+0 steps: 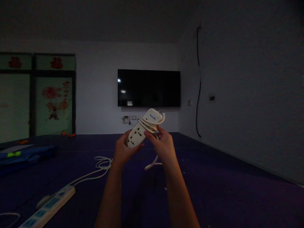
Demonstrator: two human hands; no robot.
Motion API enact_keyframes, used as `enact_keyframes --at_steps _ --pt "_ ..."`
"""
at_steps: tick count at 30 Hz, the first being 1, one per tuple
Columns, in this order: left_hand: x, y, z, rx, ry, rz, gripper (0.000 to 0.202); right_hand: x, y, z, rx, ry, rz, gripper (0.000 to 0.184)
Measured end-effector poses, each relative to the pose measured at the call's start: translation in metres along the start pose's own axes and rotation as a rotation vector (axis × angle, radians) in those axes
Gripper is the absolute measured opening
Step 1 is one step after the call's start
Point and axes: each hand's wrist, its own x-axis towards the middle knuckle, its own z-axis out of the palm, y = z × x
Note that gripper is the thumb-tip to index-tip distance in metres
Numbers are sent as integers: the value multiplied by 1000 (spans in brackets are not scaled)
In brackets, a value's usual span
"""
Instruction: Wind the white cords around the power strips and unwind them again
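A white power strip (137,135) marked PHILIPS is held up, tilted, in front of me, its sockets facing me. My left hand (123,148) grips its lower left end, thumb and fingers around the edges. Several turns of white cord (149,124) are wound around the strip's upper part. My right hand (163,142) is closed on the right side, its thumb pressing at the strip and the wound cord. Below the right hand a loose length of the cord hangs down in a curve. The fingers behind the strip are hidden.
A second, longer white power strip (51,207) lies at the lower left, its cord (102,163) loosely coiled beyond it. Blue folded cloth (33,155) lies farther left. A television (148,88) hangs on the far wall; a black cable (197,104) runs down the right wall.
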Motion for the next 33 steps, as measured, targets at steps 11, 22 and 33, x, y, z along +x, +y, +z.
enact_keyframes --at_steps 11,22,33 --pt "2 -9 4 92 83 71 67 -2 0 -4 -199 -10 46 43" --pt "-3 7 7 524 138 264 67 2 7 -4 -190 113 78 50" --pt "1 19 -2 171 33 105 77 -1 -2 1 106 97 22 45"
